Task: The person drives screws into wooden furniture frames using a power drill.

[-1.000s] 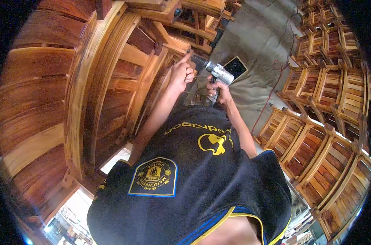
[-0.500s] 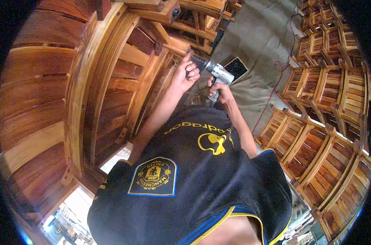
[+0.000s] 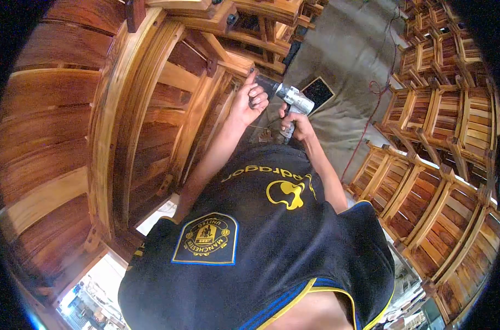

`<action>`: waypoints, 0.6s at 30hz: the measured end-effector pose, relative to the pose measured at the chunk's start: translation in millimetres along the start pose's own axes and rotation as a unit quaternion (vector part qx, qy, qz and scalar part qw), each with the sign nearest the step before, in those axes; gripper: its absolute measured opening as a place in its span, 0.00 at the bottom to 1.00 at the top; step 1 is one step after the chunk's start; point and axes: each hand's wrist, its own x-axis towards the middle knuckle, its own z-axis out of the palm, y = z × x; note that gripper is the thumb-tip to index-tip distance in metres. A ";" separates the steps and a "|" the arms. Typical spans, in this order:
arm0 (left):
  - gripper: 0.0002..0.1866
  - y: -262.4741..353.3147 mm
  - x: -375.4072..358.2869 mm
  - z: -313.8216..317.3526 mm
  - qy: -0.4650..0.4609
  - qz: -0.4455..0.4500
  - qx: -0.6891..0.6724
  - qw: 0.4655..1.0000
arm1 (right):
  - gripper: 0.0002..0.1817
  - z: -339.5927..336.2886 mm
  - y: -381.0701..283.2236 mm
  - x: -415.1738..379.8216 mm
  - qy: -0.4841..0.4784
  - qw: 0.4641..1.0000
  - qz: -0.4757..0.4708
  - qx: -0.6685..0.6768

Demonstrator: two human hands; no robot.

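Observation:
My right hand (image 3: 299,125) is closed around the grip of a silver-and-black power drill (image 3: 299,102). Its black front end points up and left to the end of a light wooden rail (image 3: 236,62). Just beside that front end is my left hand (image 3: 249,103), index finger stretched along the rail's end, the other fingers curled in. Something dark shows between these curled fingers, too small to make out. The drill's tip and its contact with the wood are hidden at the left fingertips.
A large slatted wooden furniture piece (image 3: 104,137) rises close on my left. Stacked wooden frames (image 3: 431,192) line the right side. On the grey floor sheet (image 3: 349,49) lie a dark tray with a light rim (image 3: 328,86) and a red cord (image 3: 365,129).
Both hands and the drill stay almost in the same place. The view has shifted only slightly.

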 end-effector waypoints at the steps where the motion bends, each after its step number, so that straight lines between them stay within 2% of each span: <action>1: 0.27 -0.2 -0.6 -1.0 0.001 -0.002 -0.006 1.000 | 0.20 1.2 0.5 -1.8 0.007 1.000 0.008 0.013; 4: 0.28 -1.0 1.9 -1.7 -0.003 -0.006 -0.042 0.999 | 0.21 -6.5 3.2 0.6 0.005 1.000 0.008 0.006; 5: 0.20 -1.8 3.4 -1.1 0.007 -0.001 -0.044 0.999 | 0.20 -10.5 2.8 3.0 -0.005 1.000 0.002 -0.016; 8: 0.10 -2.2 9.7 -0.4 0.002 0.005 -0.068 0.998 | 0.20 -4.3 -0.1 1.0 -0.012 1.000 0.008 0.002; 11: 0.19 -0.1 12.2 -8.9 -0.010 0.026 -0.093 0.995 | 0.20 -8.2 1.3 2.7 -0.020 1.000 -0.015 -0.016; 14: 0.19 0.5 8.4 -4.0 0.000 0.051 -0.059 0.997 | 0.20 -11.1 1.5 3.0 -0.018 0.999 -0.013 -0.023; 17: 0.15 4.9 -3.4 4.0 0.049 0.061 -0.001 0.997 | 0.20 -13.6 1.5 4.1 -0.019 0.999 -0.012 -0.036; 18: 0.17 6.3 -6.3 6.5 0.053 0.068 0.049 0.995 | 0.21 -13.8 2.4 4.4 -0.024 1.000 -0.007 -0.019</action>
